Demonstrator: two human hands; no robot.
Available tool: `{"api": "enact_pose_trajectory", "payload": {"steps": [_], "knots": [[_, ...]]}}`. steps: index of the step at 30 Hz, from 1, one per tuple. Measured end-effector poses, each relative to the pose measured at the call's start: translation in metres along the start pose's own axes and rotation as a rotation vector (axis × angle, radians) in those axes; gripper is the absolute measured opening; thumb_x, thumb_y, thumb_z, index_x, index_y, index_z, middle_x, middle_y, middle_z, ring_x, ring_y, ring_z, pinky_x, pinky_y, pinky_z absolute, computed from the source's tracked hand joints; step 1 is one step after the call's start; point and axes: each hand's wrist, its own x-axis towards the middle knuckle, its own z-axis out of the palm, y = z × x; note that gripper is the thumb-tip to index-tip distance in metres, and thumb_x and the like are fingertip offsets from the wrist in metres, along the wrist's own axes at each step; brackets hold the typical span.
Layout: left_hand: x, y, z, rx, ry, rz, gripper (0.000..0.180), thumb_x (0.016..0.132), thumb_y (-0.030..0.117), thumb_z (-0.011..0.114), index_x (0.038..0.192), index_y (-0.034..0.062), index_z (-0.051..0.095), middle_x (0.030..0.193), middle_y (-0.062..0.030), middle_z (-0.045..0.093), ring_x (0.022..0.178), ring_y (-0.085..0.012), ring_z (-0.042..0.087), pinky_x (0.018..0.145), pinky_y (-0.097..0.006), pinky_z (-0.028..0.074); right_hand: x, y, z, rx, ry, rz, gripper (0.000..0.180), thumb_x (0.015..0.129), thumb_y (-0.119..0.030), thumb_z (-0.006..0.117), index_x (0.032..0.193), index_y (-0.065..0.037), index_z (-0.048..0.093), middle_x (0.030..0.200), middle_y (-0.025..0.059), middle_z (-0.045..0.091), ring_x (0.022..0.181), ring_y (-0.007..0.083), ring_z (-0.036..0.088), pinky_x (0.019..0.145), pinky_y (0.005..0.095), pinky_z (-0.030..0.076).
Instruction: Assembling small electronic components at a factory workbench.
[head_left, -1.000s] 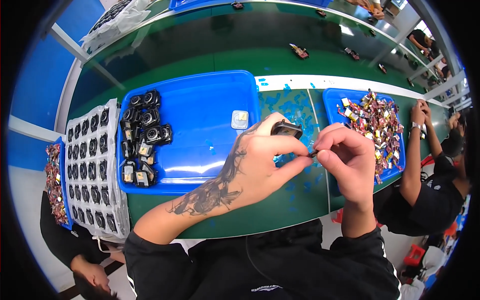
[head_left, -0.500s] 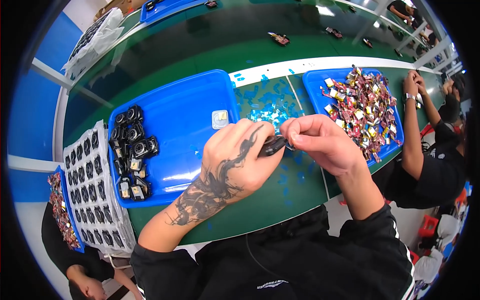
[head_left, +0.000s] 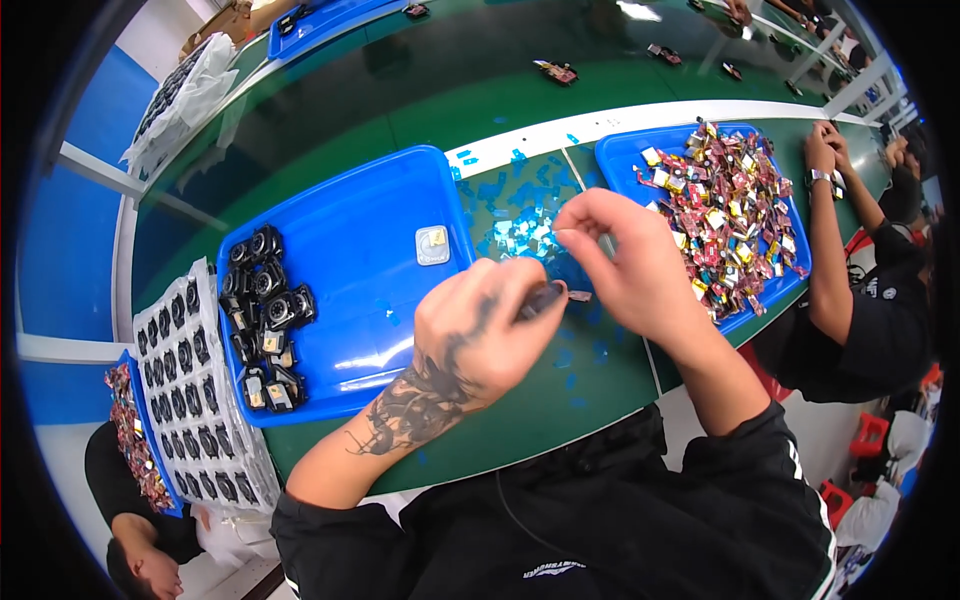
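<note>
our left hand is curled into a loose fist around a small dark part, which pokes out between thumb and forefinger; we cannot make out its exact shape. its long axis runs left to right, its free end pointing toward our right hand. that hand sits just beside it, fingers pinched together at a tiny dark tab at the part's tip, so both hands meet over the near middle of the green surface. the left hand carries the part; the right hand only touches its end, coming in from the right.

under the hands lies a scatter of small blue film scraps on the surface. toward the left edge stands a wide blue plastic tray with a cluster of small black round-lensed modules in its left part and one pale square piece near its right wall. beyond it, at the left edge, is a clear blister sheet of black parts in rows. toward the right edge a second blue tray holds a heap of small red, yellow and silver pieces. another person's forearm reaches along that tray's far side.
</note>
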Motion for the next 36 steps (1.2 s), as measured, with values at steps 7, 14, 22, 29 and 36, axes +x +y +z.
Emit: {"api": "enact_pose_trajectory", "payload": {"steps": [7,14,22,29,36], "knots": [[0.002,-0.003,-0.006,-1.155,-0.090,-1.016,0.011,0.082,0.007,0.076,0.090,-0.0005,0.072,0.096,-0.0045,0.060,0.078,-0.0058,0.060,0.063,-0.019,0.050,-0.027,-0.009,0.004,-0.226,0.285,-0.188,0.017,0.082,0.004,0.067,0.098,-0.001,0.069,0.097,0.0125,0.065,0.079,0.0207,0.064,0.067,0.0280,0.052],[0.002,0.002,-0.004,-1.138,-0.024,-1.061,0.009,0.083,0.006,0.075,0.089,-0.0004,0.072,0.095,-0.0047,0.060,0.074,-0.0049,0.059,0.061,-0.018,0.048,-0.027,-0.012,0.020,0.152,0.321,-0.191,0.012,0.084,0.003,0.068,0.096,0.003,0.067,0.088,0.0069,0.065,0.080,0.0115,0.064,0.070,0.0229,0.052],[0.003,-0.002,-0.007,-1.119,-0.049,-1.016,0.011,0.087,0.000,0.069,0.097,-0.0035,0.070,0.089,-0.0031,0.064,0.072,-0.0046,0.055,0.061,-0.020,0.045,-0.024,-0.012,0.020,0.289,0.160,-0.121,0.016,0.086,0.003,0.067,0.101,0.003,0.065,0.091,0.0060,0.064,0.082,0.0108,0.064,0.071,0.0225,0.052],[0.007,-0.008,-0.012,-1.322,-0.009,-1.008,0.052,0.099,0.008,0.045,0.149,0.0016,0.032,0.130,-0.0106,0.052,0.090,-0.0094,0.051,0.073,-0.024,0.046,-0.030,-0.018,0.013,0.211,0.202,-0.171,0.012,0.084,0.005,0.067,0.096,0.003,0.066,0.092,0.0082,0.067,0.082,0.0130,0.066,0.072,0.0243,0.053],[0.007,0.002,-0.011,-1.370,0.004,-0.896,0.073,0.095,-0.001,0.044,0.155,0.0042,0.003,0.139,-0.0165,0.045,0.118,-0.0161,0.051,0.086,-0.026,0.043,-0.017,-0.029,0.030,0.034,0.260,-0.212,0.013,0.082,0.005,0.069,0.094,0.003,0.067,0.084,0.0095,0.069,0.073,0.0127,0.067,0.067,0.0242,0.054]]}}
